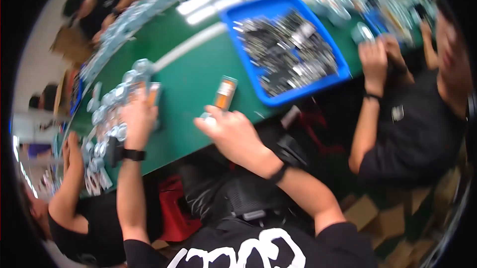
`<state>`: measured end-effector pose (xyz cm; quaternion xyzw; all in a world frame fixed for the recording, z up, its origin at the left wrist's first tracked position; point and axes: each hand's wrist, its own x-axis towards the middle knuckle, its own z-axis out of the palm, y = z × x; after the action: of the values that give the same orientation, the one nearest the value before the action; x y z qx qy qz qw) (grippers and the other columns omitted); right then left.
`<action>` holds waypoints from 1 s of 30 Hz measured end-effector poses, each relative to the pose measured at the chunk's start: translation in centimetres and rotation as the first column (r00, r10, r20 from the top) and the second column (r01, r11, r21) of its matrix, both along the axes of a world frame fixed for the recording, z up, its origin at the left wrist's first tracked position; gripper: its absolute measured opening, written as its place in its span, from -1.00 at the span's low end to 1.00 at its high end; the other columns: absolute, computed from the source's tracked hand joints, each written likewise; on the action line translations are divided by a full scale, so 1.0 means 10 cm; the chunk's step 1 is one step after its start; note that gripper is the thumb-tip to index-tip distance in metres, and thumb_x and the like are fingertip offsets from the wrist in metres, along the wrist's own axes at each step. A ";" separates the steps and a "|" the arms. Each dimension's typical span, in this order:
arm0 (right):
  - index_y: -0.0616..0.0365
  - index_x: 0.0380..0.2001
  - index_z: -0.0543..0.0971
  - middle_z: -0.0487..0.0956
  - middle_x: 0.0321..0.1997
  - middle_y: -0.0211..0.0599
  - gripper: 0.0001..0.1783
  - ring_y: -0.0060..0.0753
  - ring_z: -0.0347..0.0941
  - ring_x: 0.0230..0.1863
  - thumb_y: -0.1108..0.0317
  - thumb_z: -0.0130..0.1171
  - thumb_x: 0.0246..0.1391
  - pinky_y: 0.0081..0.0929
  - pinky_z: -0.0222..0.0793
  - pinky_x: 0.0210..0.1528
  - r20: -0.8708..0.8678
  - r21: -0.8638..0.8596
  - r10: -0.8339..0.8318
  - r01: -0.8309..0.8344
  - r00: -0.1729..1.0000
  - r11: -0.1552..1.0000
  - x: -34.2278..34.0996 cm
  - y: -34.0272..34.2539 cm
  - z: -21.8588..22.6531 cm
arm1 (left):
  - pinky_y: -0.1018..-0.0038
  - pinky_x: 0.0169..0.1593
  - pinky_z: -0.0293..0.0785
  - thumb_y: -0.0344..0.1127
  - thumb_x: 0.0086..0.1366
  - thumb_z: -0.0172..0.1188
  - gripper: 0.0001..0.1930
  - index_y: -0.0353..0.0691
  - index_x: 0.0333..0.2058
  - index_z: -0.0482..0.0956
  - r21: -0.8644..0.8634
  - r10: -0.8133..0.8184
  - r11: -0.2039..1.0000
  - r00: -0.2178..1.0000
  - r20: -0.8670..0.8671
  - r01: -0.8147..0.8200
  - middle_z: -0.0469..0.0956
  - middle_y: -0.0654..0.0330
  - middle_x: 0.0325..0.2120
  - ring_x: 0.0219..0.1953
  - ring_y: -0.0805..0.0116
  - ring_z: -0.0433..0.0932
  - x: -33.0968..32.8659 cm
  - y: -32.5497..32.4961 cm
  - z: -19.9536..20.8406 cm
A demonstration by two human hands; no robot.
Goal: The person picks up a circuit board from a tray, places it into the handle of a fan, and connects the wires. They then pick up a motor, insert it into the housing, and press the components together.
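Note:
My right hand is closed, its fingers at the near end of a small oblong orange-and-white packet above the green table. A small pale piece shows by its thumb and fingertips, too blurred to name. My left hand reaches forward among a cluster of clear, pale-blue round plastic containers. Its fingers are smeared by motion, and what they hold, if anything, is hidden. Just right of those fingers is another orange-and-white packet.
On the green table stands a blue tray heaped with small dark and silvery parts. A co-worker on the right handles a clear round container. Another co-worker sits at left. More containers lie at the far right.

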<state>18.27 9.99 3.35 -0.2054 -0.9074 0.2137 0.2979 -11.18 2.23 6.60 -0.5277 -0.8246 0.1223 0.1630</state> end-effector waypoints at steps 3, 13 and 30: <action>0.00 -0.22 0.56 0.50 -0.16 -0.21 -0.77 -0.26 0.58 -0.26 0.38 0.18 -0.02 -0.33 0.43 -0.26 -0.035 0.087 -0.084 0.087 0.996 0.992 -0.17 -0.10 -0.13 | -0.01 -0.19 0.55 -0.10 0.16 0.33 -0.36 -0.19 0.18 0.37 -0.098 0.163 0.983 0.980 0.118 -0.152 0.66 -0.15 -0.31 -0.23 -0.16 0.66 -0.11 0.16 0.13; -0.21 -0.10 0.63 0.43 0.18 -0.25 -0.73 -0.15 0.43 0.09 0.26 0.19 0.09 -0.28 0.34 -0.05 -0.002 0.041 -0.230 0.230 0.973 0.972 -0.37 -0.33 -0.39 | 0.06 -0.03 0.53 -0.14 0.10 0.33 -0.46 -0.27 0.03 0.48 -0.132 -0.017 0.991 0.996 0.085 0.029 0.63 -0.22 -0.19 -0.10 -0.22 0.61 -0.69 0.26 -0.02; -0.28 -0.15 0.67 0.45 0.11 -0.36 -0.76 -0.16 0.40 0.13 0.23 0.21 0.09 -0.18 0.32 0.03 -0.033 -0.053 -0.131 0.129 0.991 0.990 -0.47 -0.30 -0.44 | 0.21 -0.09 0.55 -0.19 -0.07 0.38 -0.53 -0.31 -0.17 0.57 -0.074 0.046 0.997 0.977 0.208 -0.031 0.66 -0.12 -0.33 -0.24 -0.05 0.66 -1.19 0.30 -0.04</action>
<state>13.62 6.96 -1.00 -0.2678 -0.8808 0.2204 0.3224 -23.10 5.26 6.15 -0.5269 -0.8425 0.0981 0.0541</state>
